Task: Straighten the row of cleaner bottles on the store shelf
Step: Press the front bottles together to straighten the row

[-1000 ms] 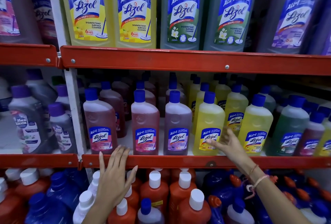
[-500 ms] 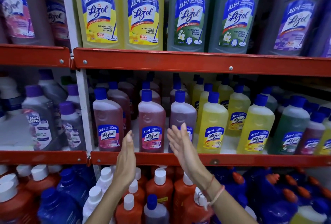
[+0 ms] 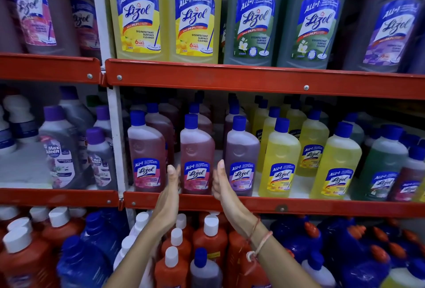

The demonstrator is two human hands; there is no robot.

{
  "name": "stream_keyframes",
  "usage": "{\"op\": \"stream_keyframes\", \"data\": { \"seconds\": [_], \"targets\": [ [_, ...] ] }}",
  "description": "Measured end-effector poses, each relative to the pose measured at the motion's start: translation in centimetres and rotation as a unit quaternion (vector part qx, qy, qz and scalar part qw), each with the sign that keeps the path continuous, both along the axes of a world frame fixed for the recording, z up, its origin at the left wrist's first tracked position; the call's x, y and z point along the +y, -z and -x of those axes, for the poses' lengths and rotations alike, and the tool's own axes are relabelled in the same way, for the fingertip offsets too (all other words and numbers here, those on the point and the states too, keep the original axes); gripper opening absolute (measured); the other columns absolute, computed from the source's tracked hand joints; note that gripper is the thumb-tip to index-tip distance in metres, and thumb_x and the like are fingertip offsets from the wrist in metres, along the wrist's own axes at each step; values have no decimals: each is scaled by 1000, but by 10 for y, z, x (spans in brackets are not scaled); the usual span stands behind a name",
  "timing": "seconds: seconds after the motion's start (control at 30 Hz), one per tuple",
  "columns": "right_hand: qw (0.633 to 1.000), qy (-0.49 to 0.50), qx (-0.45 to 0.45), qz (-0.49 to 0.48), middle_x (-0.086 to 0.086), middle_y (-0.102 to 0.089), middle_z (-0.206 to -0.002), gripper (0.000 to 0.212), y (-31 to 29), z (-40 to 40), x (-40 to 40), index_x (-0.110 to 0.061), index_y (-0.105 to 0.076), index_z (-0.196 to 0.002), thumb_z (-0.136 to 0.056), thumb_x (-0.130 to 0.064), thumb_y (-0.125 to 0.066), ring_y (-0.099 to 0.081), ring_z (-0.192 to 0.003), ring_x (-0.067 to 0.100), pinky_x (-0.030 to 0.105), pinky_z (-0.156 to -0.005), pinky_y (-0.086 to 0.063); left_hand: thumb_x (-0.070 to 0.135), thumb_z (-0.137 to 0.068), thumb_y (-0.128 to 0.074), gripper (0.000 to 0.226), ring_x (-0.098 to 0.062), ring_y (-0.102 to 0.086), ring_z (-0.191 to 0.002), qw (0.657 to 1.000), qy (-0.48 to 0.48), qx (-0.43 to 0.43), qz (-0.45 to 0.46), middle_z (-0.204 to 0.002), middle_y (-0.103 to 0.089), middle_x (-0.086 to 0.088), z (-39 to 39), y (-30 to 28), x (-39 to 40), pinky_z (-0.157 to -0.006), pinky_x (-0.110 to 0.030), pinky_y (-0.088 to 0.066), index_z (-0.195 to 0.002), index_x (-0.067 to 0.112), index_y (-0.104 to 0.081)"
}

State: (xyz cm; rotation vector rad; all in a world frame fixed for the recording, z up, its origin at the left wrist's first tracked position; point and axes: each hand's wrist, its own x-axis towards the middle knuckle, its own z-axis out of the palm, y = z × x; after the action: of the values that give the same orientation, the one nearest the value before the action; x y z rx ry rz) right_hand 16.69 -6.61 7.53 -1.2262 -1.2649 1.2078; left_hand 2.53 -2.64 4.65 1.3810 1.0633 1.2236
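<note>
On the middle red shelf (image 3: 253, 206) stands a front row of blue-capped cleaner bottles: a pink one (image 3: 147, 154), a second pink one (image 3: 197, 156), a purple one (image 3: 242, 158), then yellow ones (image 3: 280, 163) further right. My left hand (image 3: 169, 193) and my right hand (image 3: 224, 192) are held flat and upright, palms facing each other, on either side of the second pink bottle's lower part. Whether the palms touch the bottle is unclear. Neither hand grips anything.
Large yellow, green and purple cleaner bottles (image 3: 195, 16) fill the shelf above. Orange, blue and white-capped bottles (image 3: 211, 237) crowd the shelf below my forearms. A white upright post (image 3: 115, 140) divides off grey bottles (image 3: 59, 149) at the left. More bottles stand behind the front row.
Both hands have moved in from wider apart and lower: the right hand left the yellow bottle and came left, the left hand rose, and they now flank the second pink bottle.
</note>
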Motion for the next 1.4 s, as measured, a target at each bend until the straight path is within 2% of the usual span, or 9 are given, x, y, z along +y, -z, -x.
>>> {"op": "stream_keyframes", "data": {
  "seconds": [0.4,0.53,0.6,0.67,0.87,0.97,1.1,1.27,1.4],
  "targets": [
    [1000,18,11,-8,2,-47,-149,82,8,-3,7,-20,-34,-150,-87,-70,-18,-46,-105,-1,23,-98,-33,104,-48,-15,117,-21,-38,-141,999,16,37,-6,-154,-40,-1,4,-1,-1,-120,-53,-22,-147,43,-28],
    [1000,23,16,-4,-22,-60,-116,96,9,-6,7,-21,-38,-148,-71,-78,-25,-55,-89,-12,9,-78,-42,104,-51,-16,114,-19,-39,-140,999,21,41,-10,-154,-40,0,5,0,-2,-120,-53,-24,-147,44,-27],
    [1000,18,20,-7,-21,-60,-123,91,8,-8,3,-19,-36,-150,-79,-75,-23,-59,-108,-5,8,-88,-41,104,-49,-16,116,-19,-41,-139,999,17,35,-10,-153,-42,-1,6,-1,-3,-120,-50,-25,-147,43,-30],
    [999,39,17,-19,-4,-56,-143,83,7,-14,-2,-15,-43,-146,-88,-70,-23,-55,-129,11,17,-98,-36,104,-49,-15,117,-20,-47,-134,1000,-15,13,-13,-147,-50,-2,4,0,-4,-117,-47,-29,-143,39,-41],
    [933,331,14,-143,7,-78,-95,46,27,-49,-11,-20,-76,-89,-98,-48,-40,-73,-95,26,44,-90,-56,79,-85,-24,71,-13,-66,-103,981,-139,-31,-132,-102,-73,4,-25,18,-24,-99,-48,-50,-101,25,-68],
    [920,352,-99,-140,2,-66,-126,41,31,-63,-16,-21,-65,-122,-101,-42,-37,-58,-121,25,31,-96,-39,92,-70,-26,94,-13,-61,-117,993,-64,-27,-91,-119,-70,2,-51,19,-26,-109,-46,-42,-118,22,-67],
    [970,224,-20,-92,-21,-41,-142,68,34,-73,-2,-27,-43,-146,-91,-67,-38,-37,-136,2,30,-119,-23,96,-65,-18,111,-9,-38,-139,999,9,13,-52,-151,-45,5,-78,4,-31,-121,-39,-25,-144,23,-44],
    [975,203,35,-88,-11,-56,-143,92,44,-78,8,-31,-49,-142,-70,-88,-43,-50,-133,7,42,-118,-34,77,-75,-15,87,-3,-43,-119,998,59,20,-16,-127,-50,11,-91,-8,-30,-106,-25,-29,-142,30,-45],
    [976,196,46,-81,-13,-53,-145,99,44,-83,5,-30,-47,-144,-66,-91,-41,-48,-134,5,39,-119,-33,94,-66,-17,92,-8,-51,-123,997,64,28,-20,-119,-55,15,-89,-9,-22,-108,-30,-34,-133,41,-50]
  ]
}}
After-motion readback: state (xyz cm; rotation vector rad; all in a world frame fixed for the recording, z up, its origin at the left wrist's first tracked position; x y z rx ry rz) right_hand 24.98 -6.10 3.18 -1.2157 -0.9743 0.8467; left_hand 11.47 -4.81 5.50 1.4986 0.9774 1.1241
